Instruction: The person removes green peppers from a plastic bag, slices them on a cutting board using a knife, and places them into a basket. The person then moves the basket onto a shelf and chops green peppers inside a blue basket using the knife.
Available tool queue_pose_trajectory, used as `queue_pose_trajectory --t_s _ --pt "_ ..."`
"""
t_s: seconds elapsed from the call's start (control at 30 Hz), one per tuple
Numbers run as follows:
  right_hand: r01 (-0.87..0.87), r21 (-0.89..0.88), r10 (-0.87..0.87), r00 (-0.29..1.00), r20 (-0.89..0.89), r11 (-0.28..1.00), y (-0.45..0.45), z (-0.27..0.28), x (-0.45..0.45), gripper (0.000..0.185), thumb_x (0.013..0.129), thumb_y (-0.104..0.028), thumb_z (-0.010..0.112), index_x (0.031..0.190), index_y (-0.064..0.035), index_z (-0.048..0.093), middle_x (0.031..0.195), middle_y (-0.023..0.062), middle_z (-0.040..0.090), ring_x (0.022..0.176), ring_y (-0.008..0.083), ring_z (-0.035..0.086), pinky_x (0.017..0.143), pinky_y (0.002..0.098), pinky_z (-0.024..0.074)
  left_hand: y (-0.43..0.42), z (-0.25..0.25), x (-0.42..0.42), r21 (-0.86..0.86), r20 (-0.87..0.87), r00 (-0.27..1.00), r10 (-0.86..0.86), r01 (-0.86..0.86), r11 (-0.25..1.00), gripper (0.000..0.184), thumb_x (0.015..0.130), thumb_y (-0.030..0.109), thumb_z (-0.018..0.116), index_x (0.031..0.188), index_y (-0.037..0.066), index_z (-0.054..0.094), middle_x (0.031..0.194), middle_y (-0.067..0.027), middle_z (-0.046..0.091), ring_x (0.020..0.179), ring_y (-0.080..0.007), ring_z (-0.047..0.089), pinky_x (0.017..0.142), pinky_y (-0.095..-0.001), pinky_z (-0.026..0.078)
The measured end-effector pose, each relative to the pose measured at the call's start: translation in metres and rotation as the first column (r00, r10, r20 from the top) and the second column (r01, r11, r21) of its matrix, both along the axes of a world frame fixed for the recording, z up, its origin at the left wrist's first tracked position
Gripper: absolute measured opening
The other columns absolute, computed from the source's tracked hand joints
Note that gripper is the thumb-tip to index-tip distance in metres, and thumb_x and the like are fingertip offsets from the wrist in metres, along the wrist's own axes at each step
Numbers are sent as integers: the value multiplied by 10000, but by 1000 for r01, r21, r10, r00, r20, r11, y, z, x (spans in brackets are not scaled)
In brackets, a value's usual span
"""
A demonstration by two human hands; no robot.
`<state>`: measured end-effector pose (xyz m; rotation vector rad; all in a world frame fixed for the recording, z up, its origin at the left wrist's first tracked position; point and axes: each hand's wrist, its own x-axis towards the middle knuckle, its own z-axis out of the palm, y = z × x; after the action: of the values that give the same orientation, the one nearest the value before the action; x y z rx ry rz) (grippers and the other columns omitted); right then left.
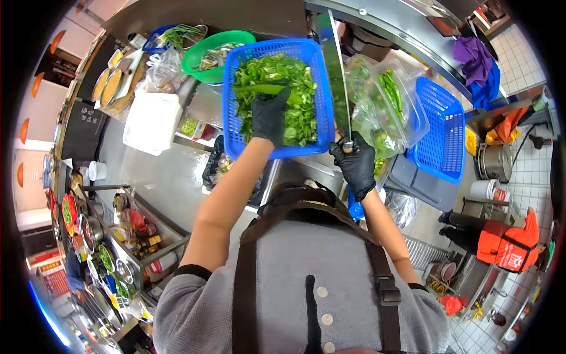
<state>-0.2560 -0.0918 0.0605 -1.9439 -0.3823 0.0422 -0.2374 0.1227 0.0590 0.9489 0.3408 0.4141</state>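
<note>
My left hand (270, 116), in a black glove, is closed on a long green pepper (250, 88) over a blue basket (230, 133). Chopped green leaves and stems (303, 112) fill the basket. The pepper's two ends stick out on either side of the glove. My right hand (356, 162), also gloved in black, grips the handle of a cleaver (336, 74). Its broad blade points away from me, upright along the basket's right side. Close to the blade on the right lies a clear plastic bag (361, 97) with more green peppers (391, 94).
An empty blue basket (441, 133) stands to the right. A green bowl (191, 59) sits behind on the left, near a white tub (152, 123). A black-bagged bin (213, 168) is left of my basket. A person in an orange vest (507, 245) is at the far right.
</note>
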Motion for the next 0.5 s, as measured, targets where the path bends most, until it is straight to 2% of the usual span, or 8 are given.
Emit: queue_pose_trajectory --t_s 0.07,0.17,0.2,0.3,0.33,0.37,0.43,0.5 --pt "-29 -104 41 993 107 994 11 4 1 146 767 -51 691 790 -23 550 625 38 586 470 83 517 442 252 421 5 -3 -10 117 -48 997 55 -49 992 314 789 17 646 1095 34 575 975 -40 615 845 -143 568 719 -269 457" --pt "-95 -67 104 984 146 993 25 1 8 137 766 -45 687 792 -21 554 620 31 575 473 84 518 447 253 425 17 -2 -23 346 154 988 -31 -24 938 346 791 5 634 1126 21 549 1055 -78 594 958 -178 574 840 -282 455" --pt "-90 -90 101 988 120 992 27 0 9 131 767 -43 684 805 -20 560 624 26 570 471 87 512 451 255 427 23 0 -30 422 90 992 -85 39 906 414 798 10 620 1194 -4 499 1185 -112 538 1104 -215 523 975 -293 397" --pt "-132 -60 136 988 72 989 32 -4 11 129 766 -41 682 808 -19 563 623 28 574 470 91 516 454 255 429 24 8 -51 60 336 929 -157 145 988 515 801 69 648 1260 -26 436 1281 -131 475 1195 -252 453 1036 -317 350" --pt "-133 -80 138 988 64 988 33 -4 10 137 761 -45 686 815 -14 564 623 40 582 469 100 525 456 261 430 26 0 -53 83 408 898 -167 145 986 593 820 189 647 1290 -59 384 1336 -160 416 1250 -294 389 1068 -328 318" --pt "-132 -119 144 985 93 984 32 -6 11 142 757 -50 690 815 -14 565 623 45 584 467 102 526 456 267 431 28 1 -57 -131 420 895 -152 225 965 603 828 230 633 1289 -66 381 1332 -169 417 1249 -306 387 1071 -330 317" --pt "-127 -195 157 976 150 973 31 -12 11 154 748 -61 699 815 -15 569 622 55 588 462 106 529 457 279 433 36 3 -65 -523 438 891 -115 357 774 634 844 312 605 1287 -78 374 1324 -189 419 1247 -331 383 1076 -334 314" --pt "-131 -249 167 977 131 960 34 7 6 198 732 -136 713 804 -37 558 645 110 597 534 236 578 505 347 456 41 -1 -61 -533 236 970 -59 180 827 503 891 279 541 1226 -80 434 1236 -204 492 1137 -288 491 961 -288 424"
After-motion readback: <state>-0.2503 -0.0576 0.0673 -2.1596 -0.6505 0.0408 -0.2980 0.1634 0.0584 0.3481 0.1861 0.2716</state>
